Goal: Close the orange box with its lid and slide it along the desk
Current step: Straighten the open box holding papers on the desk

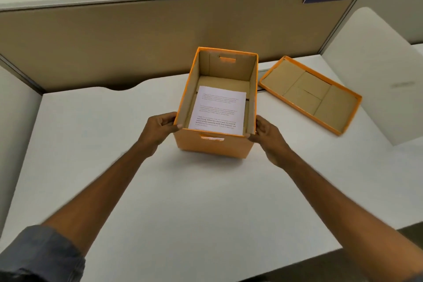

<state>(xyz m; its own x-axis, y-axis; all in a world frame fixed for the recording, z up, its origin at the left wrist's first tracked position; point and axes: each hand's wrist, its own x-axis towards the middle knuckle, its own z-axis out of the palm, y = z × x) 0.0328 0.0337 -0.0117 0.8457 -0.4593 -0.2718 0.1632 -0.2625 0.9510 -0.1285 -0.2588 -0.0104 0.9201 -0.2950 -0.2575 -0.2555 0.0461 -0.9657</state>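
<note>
While gripping the orange box (pixel 212 144) between left hand (pixel 160 127) and right hand (pixel 267 131), fingers (pixel 168 119) curled on its near corners (lid (pixel 311 94) off, right of them).

- The box (pixel 212 144) stands on the counter (pixel 183 201), around the middle, towards the far edge.
- A sheet of paper (pixel 218 110) lies flat inside the box, on its bottom.
- The lid (pixel 309 92) lies on the counter just right of the box, inner side up, near the far right corner.
- The left hand (pixel 160 127) touches the box's near left corner; the right hand (pixel 267 133) touches its near right corner.
- A partition (pixel 137 36) stands behind the counter's far edge.
</note>
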